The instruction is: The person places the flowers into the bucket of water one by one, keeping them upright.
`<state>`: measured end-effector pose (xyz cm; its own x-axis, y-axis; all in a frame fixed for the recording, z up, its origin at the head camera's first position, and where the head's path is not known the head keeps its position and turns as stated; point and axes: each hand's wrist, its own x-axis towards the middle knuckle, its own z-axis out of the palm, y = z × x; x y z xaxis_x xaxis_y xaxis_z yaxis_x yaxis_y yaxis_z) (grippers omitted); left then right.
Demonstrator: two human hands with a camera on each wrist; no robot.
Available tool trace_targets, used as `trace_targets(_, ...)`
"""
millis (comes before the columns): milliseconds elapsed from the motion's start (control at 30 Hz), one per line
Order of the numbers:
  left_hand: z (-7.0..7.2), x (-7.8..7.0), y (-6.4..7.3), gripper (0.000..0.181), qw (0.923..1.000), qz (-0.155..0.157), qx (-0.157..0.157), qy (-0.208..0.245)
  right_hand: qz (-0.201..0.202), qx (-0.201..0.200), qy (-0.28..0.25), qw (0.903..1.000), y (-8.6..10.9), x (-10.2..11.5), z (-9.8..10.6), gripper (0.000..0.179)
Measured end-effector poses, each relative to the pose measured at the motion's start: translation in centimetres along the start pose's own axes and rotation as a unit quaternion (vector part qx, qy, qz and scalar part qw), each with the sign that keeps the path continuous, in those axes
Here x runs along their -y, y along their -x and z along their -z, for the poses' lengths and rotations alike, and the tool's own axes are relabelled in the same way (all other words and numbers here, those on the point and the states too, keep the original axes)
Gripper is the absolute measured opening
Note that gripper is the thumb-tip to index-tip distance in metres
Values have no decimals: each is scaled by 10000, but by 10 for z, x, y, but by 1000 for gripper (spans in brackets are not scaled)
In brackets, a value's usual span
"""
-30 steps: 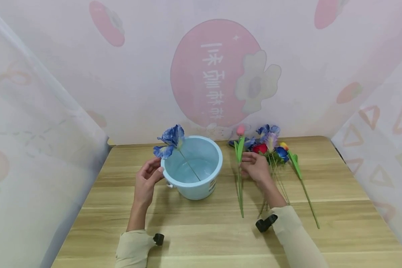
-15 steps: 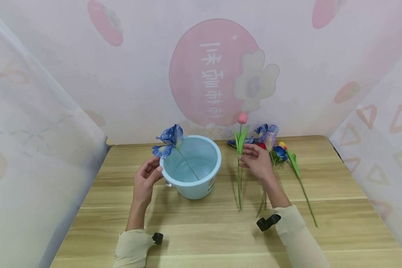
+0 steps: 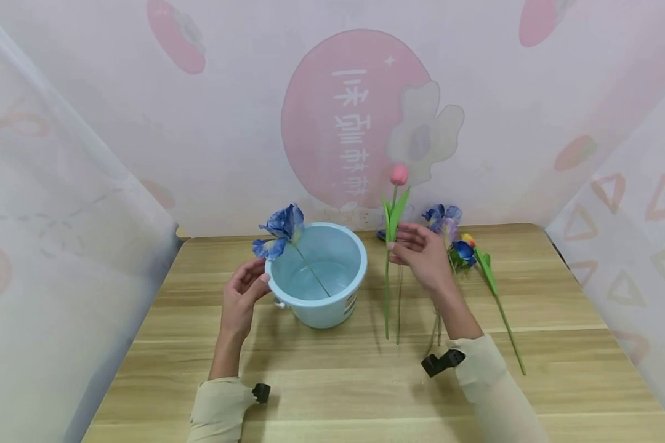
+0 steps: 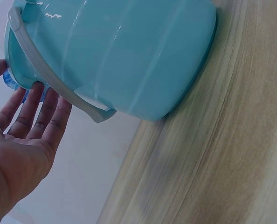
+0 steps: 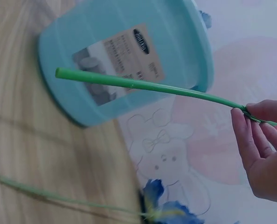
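Note:
A light blue bucket [image 3: 324,314] stands upright on the table. At its left rim, my left hand [image 3: 241,304] has the thumb and curled fingers on the edge; in the left wrist view the fingers [image 4: 33,112] meet the rim near the pale handle [image 4: 50,74]. A blue iris [image 3: 282,231] leans in the bucket, its bloom over the left rim. My right hand [image 3: 423,258] pinches a pink tulip [image 3: 399,175] just below its green leaves, upright to the right of the bucket. In the right wrist view the tulip's stem [image 5: 143,85] hangs above the table, crossing the bucket's label.
Another blue iris [image 5: 169,207] lies on the table below the tulip. Several more flowers lie to the right, among them a lilac-blue one [image 3: 449,221], a dark blue one [image 3: 464,252] and a yellow-orange tulip [image 3: 487,271]. A printed backdrop [image 3: 227,154] rises behind the table [image 3: 332,381].
My right hand has lifted the pink tulip off the table and moved it slightly left towards the bucket. The left hand, the bucket and the iris in it have stayed put.

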<state>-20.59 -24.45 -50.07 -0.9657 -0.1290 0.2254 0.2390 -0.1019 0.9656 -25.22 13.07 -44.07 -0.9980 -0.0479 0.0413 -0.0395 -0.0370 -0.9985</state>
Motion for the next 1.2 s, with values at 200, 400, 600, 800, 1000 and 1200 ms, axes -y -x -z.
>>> trace_targets(200,0,-1,0,42,10000,-31,13,20,190,2,-54,9998,-2,21,-6,53)
trace_targets(400,0,-1,0,42,10000,-22,23,6,447,124,-166,9988,-3,44,-16,53)
trace_targets(600,0,-1,0,42,10000,-10,39,-29,838,206,-256,9959,-7,65,-30,48)
trace_targets(800,0,0,0,42,10000,-10,47,-18,1204,280,-429,9914,-12,82,-43,44)
trace_targets(1000,1,0,0,42,10000,-15,64,-63,1476,203,-557,9873,-17,94,-54,43)
trace_targets(1200,1,0,0,42,10000,-10,44,-78,1572,84,-764,9846,-22,100,-61,44)
